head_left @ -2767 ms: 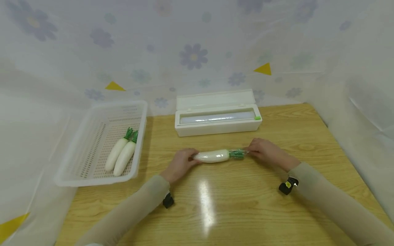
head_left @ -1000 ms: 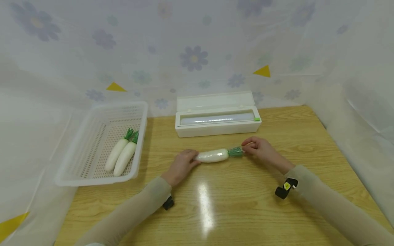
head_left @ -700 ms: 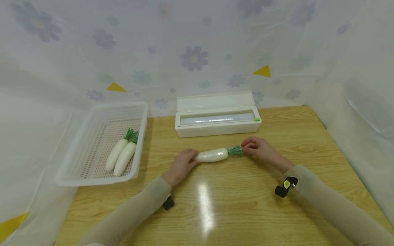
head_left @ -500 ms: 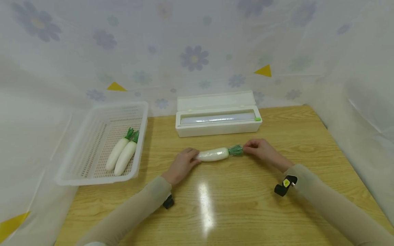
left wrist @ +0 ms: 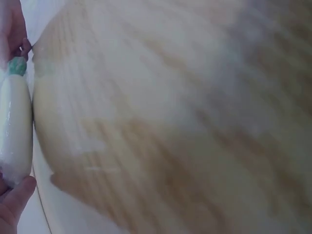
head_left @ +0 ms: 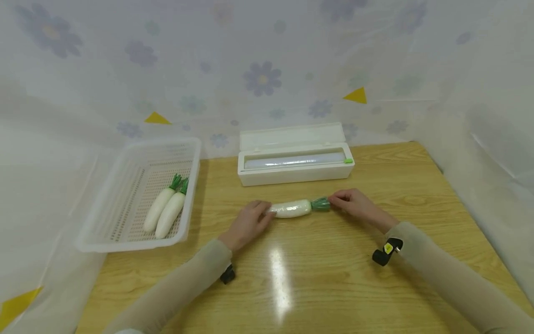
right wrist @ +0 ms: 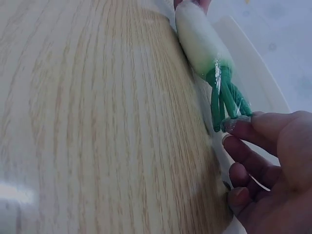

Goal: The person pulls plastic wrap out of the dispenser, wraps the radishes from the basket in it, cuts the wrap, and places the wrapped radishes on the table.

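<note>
Seen from the head camera, two bare hands hold a single white radish [head_left: 290, 209] wrapped in clear film [head_left: 320, 211], which lies crosswise on the table between them. The left hand [head_left: 246, 224] grasps the tapered root end, its thumb on the near side and its fingers bent over the far side. The right hand [head_left: 356, 204] pinches the film between thumb and forefinger just at the ends of the green stalks [head_left: 320, 204]; the right wrist view shows its other fingers curled loosely below.

The film is glossy and slightly wrinkled, fitting tight round the smooth, plump root. The table [head_left: 329, 283] is yellow-brown with a fine wood grain, and a bright streak of light reflects near its middle.

Beyond the radish stands one long white box [head_left: 296, 176], its lid [head_left: 292, 135] raised, with one shiny pale roll [head_left: 294, 161] inside and a small green tab [head_left: 348, 161] at the right end. To the left, one translucent white plastic basket [head_left: 133, 247] with a perforated bottom holds two more radishes [head_left: 170, 215], side by side, green tops pointing away. Behind hangs a pale sheet [head_left: 187, 60] printed with soft flowers.
</note>
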The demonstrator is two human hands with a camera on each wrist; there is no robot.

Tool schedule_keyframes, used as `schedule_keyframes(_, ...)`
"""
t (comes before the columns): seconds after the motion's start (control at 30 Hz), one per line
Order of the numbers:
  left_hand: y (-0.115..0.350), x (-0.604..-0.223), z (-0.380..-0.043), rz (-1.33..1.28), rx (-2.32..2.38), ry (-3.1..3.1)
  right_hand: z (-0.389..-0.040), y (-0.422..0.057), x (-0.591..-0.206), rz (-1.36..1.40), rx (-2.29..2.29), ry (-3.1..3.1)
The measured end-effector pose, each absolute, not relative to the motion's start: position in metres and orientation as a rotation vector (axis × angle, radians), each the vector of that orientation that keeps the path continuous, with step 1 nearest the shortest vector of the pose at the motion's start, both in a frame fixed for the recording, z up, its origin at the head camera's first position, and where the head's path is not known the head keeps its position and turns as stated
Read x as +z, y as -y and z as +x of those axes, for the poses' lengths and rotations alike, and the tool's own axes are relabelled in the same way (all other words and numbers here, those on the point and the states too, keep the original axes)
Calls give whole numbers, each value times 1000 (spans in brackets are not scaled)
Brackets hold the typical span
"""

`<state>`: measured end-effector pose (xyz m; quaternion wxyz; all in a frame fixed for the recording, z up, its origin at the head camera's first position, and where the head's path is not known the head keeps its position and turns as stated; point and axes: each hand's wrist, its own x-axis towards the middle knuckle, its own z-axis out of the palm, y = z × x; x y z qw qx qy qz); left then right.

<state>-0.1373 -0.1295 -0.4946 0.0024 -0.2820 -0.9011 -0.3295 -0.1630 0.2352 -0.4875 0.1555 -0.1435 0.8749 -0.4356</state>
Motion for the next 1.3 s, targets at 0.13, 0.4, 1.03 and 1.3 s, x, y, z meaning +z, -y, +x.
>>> schedule_keyframes(0.13, 130, -494, -140, -736, -1272, 2865, -164, -238, -485, -442, -1235, -2514)
schedule_keyframes(0.4, 134, -493, -143, -502, -1613, 2904, -165, -233, -487, -471, -1223, -2592)
schedule_keyframes(1.03, 123, -494, -137, -923, -1290, 2995, -170, -234, -485, -610, -1127, -2627)
schedule_keyframes(1.3, 117, -492, -125, -938, -1239, 3039, -169, -234, -490, -657, -1023, -2662)
